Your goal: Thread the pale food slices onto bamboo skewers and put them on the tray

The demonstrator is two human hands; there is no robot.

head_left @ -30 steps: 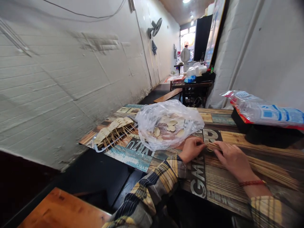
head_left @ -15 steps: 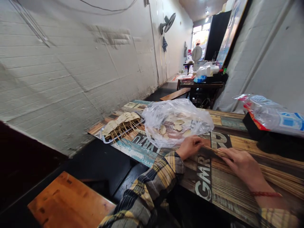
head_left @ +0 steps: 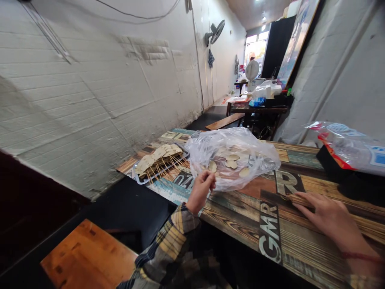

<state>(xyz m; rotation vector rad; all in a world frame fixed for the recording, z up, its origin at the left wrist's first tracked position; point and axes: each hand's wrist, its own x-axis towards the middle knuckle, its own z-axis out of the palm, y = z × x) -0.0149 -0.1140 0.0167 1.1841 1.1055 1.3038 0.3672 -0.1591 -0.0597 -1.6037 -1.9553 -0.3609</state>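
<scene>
Left hand (head_left: 200, 190) pinched, contents unclear, by the crumpled translucent plastic bag (head_left: 204, 142), centre.
Your right hand (head_left: 329, 215), lower right, grips thin tan wooden skewers (head_left: 294, 197), likely keeping them bundled.

scuffed white wall (head_left: 75, 100), mounted fan (head_left: 217, 32), ceiling lights (head_left: 263, 27)

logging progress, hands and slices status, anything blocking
Right hand holding sticks. Left hand at near edge of bag, grip unclear. Slices inside; plastic may interfere.
</scene>
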